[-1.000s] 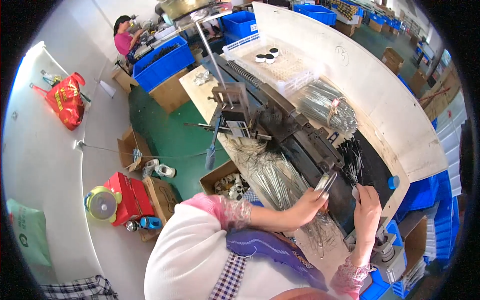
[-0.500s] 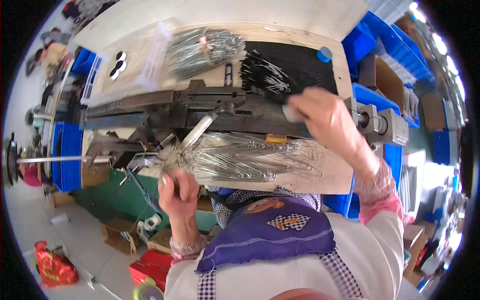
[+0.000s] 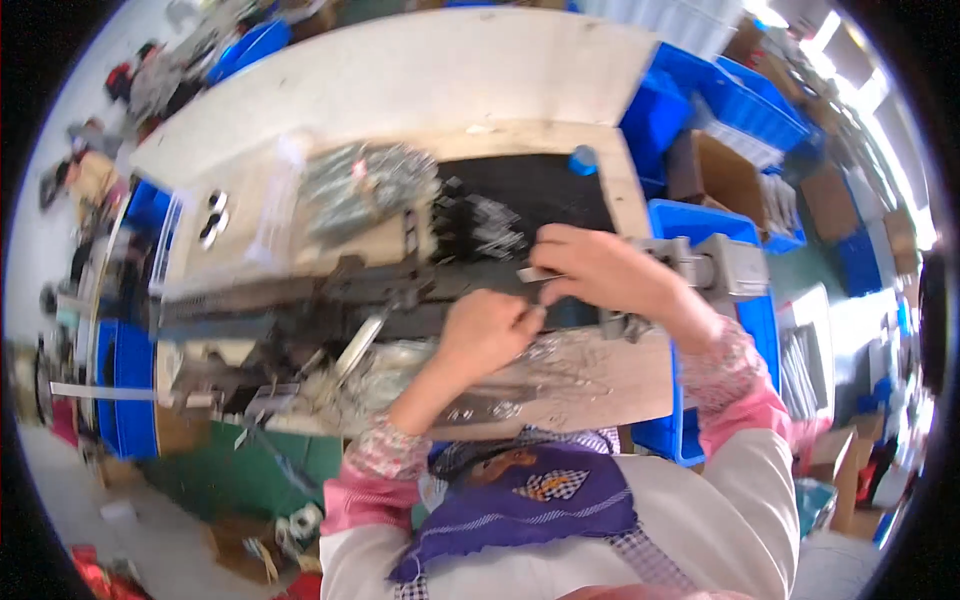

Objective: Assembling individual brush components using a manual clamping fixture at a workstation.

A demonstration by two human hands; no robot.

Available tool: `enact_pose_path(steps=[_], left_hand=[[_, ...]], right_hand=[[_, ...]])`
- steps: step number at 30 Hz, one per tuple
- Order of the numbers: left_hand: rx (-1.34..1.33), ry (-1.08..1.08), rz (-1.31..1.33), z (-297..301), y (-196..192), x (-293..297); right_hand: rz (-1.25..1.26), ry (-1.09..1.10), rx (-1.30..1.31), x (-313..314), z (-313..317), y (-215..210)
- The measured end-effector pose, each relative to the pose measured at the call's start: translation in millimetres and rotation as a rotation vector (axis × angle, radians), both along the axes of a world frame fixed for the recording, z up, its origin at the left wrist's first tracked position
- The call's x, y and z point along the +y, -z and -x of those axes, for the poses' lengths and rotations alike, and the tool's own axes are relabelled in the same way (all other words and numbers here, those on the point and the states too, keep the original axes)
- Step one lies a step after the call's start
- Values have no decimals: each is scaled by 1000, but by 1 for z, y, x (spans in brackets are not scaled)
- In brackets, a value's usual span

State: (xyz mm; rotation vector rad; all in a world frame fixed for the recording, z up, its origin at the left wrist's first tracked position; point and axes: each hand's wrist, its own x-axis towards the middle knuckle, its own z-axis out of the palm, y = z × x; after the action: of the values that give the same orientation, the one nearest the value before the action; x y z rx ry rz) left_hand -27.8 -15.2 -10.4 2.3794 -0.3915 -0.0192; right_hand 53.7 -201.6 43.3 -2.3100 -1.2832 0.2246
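Small flat metal strip (image 3: 533, 274), held near the middle of the worktop (image 3: 420, 90), pinched in the closed fingers of the right hand (image 3: 600, 275) just above a long dark machine (image 3: 330, 300); left hand (image 3: 485, 335) curled shut just near of it, its fingertips touching the strip's end, contents of that hand not discernible. Around these lay clear bags of thin metal pieces (image 3: 370, 185) at far left, loose dark parts (image 3: 480, 225) on a black mat, further bagged metal pieces (image 3: 560, 360) at the near edge, and blue bins (image 3: 730, 100) stood to the right.
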Motion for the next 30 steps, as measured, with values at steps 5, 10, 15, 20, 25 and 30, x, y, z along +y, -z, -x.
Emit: enact_pose_path(steps=[5,10,15,20,25,30], left_hand=[[-122,-66,-404,-18,3,-2],[-51,-45,-182,-7,-5,14],[-14,-76,-300,-11,-23,3],[-156,-63,-411,-8,-35,24],[-618,-32,-577,-1,-27,33],[-711,-146,-610,0,-31,52]], right_hand=[[-205,-109,-325,7,-12,48],[-272,-59,-500,11,18,42],[-415,-13,-336,7,12,43],[-384,-58,-395,24,12,29],[-349,-61,-402,33,14,30],[-382,-22,-231,44,2,29]])
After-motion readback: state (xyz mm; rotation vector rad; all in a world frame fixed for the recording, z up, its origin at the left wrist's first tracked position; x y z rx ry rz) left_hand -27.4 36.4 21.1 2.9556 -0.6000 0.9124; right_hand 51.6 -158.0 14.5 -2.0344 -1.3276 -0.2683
